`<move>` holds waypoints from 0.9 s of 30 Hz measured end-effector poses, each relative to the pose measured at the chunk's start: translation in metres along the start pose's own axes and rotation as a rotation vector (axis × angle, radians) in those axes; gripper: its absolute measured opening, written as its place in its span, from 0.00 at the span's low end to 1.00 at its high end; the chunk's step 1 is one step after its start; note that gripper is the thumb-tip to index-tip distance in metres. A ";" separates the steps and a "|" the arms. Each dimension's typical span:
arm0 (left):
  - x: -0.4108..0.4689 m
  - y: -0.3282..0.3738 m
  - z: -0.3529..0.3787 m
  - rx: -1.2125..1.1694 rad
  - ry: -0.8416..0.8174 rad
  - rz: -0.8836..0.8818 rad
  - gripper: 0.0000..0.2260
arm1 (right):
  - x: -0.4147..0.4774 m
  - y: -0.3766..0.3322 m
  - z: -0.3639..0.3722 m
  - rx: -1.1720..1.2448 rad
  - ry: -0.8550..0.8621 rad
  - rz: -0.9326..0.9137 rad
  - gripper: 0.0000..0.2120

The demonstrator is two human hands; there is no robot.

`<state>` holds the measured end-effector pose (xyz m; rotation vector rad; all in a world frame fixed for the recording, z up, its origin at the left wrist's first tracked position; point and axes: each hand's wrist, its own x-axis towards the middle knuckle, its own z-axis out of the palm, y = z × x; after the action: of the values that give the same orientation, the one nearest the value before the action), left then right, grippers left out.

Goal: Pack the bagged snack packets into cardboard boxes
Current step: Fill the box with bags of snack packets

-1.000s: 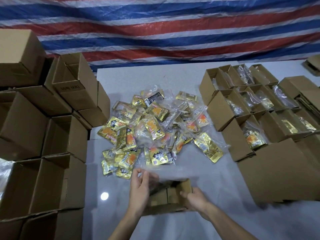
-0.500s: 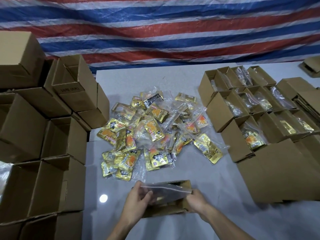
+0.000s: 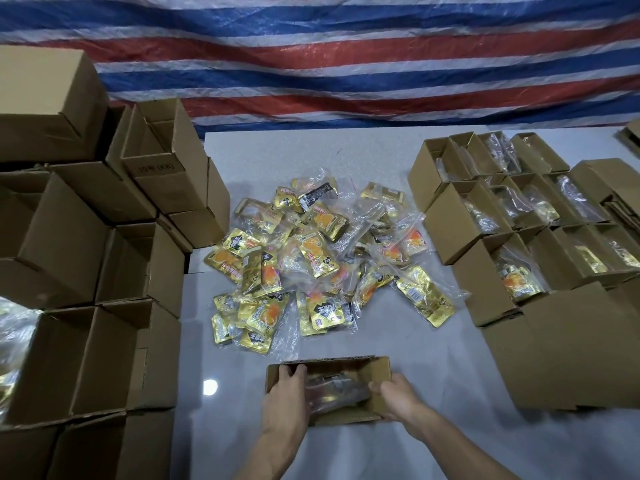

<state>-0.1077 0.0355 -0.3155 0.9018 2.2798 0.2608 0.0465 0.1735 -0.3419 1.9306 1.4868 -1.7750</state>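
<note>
Change: a second ago the clear bag was stretched between both hands above the open box point(image 3: 329, 359), half a second ago it sat at the mouth. Now the bag point(image 3: 334, 389) is down inside.
- The left hand point(image 3: 287, 398) has dropped into the box's left end, fingers fairly straight, pressing the bag down.
- The pile point(image 3: 311, 261) of bagged packets on the counter point(image 3: 415, 344) beyond the box looks unchanged, with plenty left.
- The right hand point(image 3: 398, 398) is at the right end with fingers curled. Can't tell whether it grips the bag's edge or the box wall.

My read: this box is nearly loaded. It probably then joins the filled boxes point(image 3: 502, 216) on the right.

Hard to see:
- The empty boxes point(image 3: 69, 237) on the left run off frame.
- A shiny patch point(image 3: 14, 341) at the left edge is cut off and I can't identify it.
- The bag's contents are blurred, so there's no packet count.
- The right rows are mostly glare, and the far-right ones are cropped.
</note>
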 end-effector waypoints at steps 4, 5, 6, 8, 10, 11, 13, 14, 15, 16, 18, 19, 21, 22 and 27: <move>0.005 0.010 0.008 0.307 0.007 0.020 0.23 | -0.001 -0.002 0.000 -0.015 -0.004 0.016 0.06; 0.004 0.012 0.010 0.399 0.012 0.072 0.23 | -0.001 -0.003 0.000 -0.022 -0.003 0.015 0.06; 0.004 0.013 0.012 0.466 0.016 0.141 0.22 | -0.001 -0.003 0.000 -0.028 -0.003 0.013 0.06; 0.005 0.013 0.016 0.494 -0.005 0.277 0.16 | -0.001 -0.004 -0.001 -0.036 -0.008 0.011 0.06; 0.006 0.013 0.018 0.403 -0.088 0.323 0.14 | -0.002 -0.005 -0.001 -0.042 -0.011 0.010 0.07; 0.007 0.015 0.018 0.335 -0.153 0.285 0.15 | -0.002 -0.006 -0.001 -0.047 -0.008 0.009 0.07; 0.011 0.017 0.020 0.240 -0.289 0.186 0.19 | -0.003 -0.008 -0.001 -0.061 -0.006 0.005 0.07; 0.015 0.018 0.022 0.219 -0.331 0.158 0.19 | -0.004 -0.009 -0.002 -0.067 -0.008 0.001 0.07; 0.019 0.018 0.022 0.199 -0.364 0.140 0.20 | -0.005 -0.010 -0.002 -0.073 -0.011 -0.003 0.07; 0.023 0.018 0.022 0.179 -0.394 0.134 0.20 | -0.006 -0.011 -0.002 -0.075 -0.016 -0.008 0.07; 0.031 0.014 0.023 0.145 -0.465 0.144 0.21 | -0.007 -0.011 -0.003 -0.067 -0.020 -0.016 0.08; 0.035 0.011 0.024 0.139 -0.498 0.153 0.22 | -0.007 -0.011 -0.003 -0.063 -0.020 -0.019 0.08; 0.041 0.003 0.026 0.129 -0.513 0.171 0.20 | -0.008 -0.012 -0.003 -0.053 -0.026 -0.019 0.08; 0.042 -0.001 0.028 0.115 -0.498 0.165 0.19 | -0.008 -0.012 -0.003 -0.046 -0.032 -0.016 0.08; 0.032 0.005 0.026 0.334 -0.167 0.238 0.17 | -0.008 -0.012 -0.005 -0.033 -0.026 -0.008 0.07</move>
<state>-0.1053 0.0594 -0.3495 1.3175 2.0934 -0.0959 0.0432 0.1784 -0.3282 1.8814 1.5075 -1.7608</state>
